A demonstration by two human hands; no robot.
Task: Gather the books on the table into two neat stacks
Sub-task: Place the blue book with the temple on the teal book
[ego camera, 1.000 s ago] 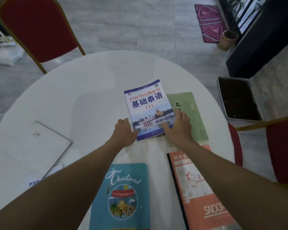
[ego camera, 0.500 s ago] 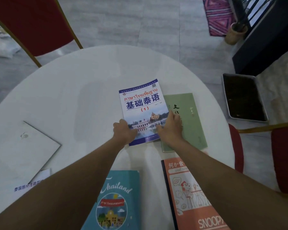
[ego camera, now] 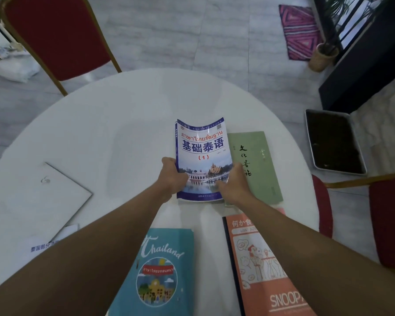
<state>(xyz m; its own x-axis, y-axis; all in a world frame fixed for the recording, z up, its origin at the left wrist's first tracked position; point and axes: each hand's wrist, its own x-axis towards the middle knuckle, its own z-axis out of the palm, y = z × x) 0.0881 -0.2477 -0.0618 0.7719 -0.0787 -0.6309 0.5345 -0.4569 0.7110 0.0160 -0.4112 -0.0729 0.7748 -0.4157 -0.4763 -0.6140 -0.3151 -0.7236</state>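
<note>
No stacks yet. Left hand (ego camera: 170, 176) and right hand (ego camera: 234, 182) clamp the blue-white textbook (ego camera: 202, 156); green book (ego camera: 257, 163), teal book (ego camera: 162, 270), orange notebook (ego camera: 260, 258) lie scattered on worktop (ego camera: 100, 133).

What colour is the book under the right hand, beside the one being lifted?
Pale green book, plain cover with dark characters; head view shows it.

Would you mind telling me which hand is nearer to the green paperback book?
Right. The right hand overlaps the green paperback book's left edge; the left hand is beyond the blue-and-white textbook.
</note>
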